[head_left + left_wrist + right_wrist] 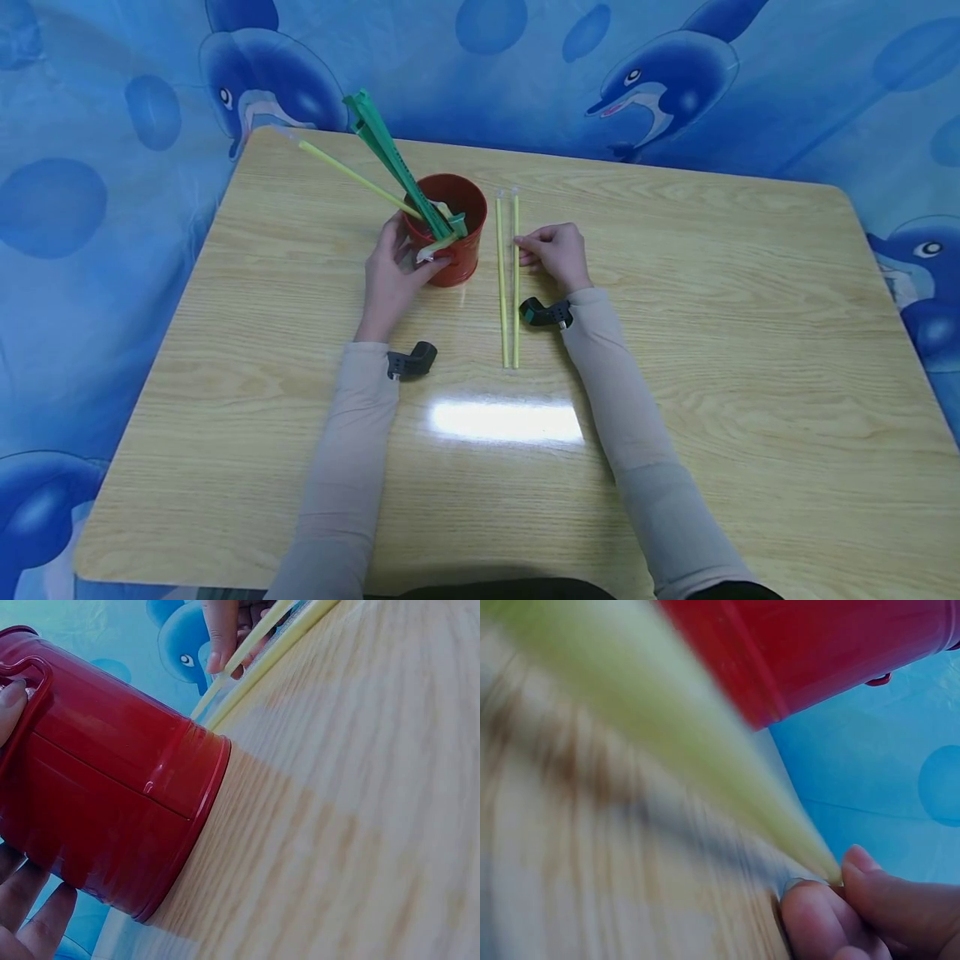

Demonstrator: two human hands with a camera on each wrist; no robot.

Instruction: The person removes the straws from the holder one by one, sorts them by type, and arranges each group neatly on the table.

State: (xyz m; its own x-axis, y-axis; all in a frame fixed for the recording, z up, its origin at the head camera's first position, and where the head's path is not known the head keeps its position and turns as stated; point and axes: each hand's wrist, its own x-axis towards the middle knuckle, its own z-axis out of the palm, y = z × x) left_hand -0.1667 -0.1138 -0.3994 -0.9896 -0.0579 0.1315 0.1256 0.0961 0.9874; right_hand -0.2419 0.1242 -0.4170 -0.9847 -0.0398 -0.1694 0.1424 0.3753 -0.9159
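Note:
My left hand (392,279) holds a red metal bucket (459,271) by its side. In the left wrist view its thumb lies at the bucket's handle (46,675), with the fingers (52,919) round the other side. Green strips (393,167) and a long yellow straw (348,173) stick out of the bucket at a slant. To its right, two yellow straws in clear wrappers run side by side. My right hand (558,254) pinches the right-hand straw (516,292) between thumb and finger, while the other straw (502,292) lies just left of it.
A light wooden table (712,375) carries everything, with a bright light reflection in front of the straws. Behind it hangs a blue cloth (510,92) with dolphins. Each wrist wears a small black camera (412,360).

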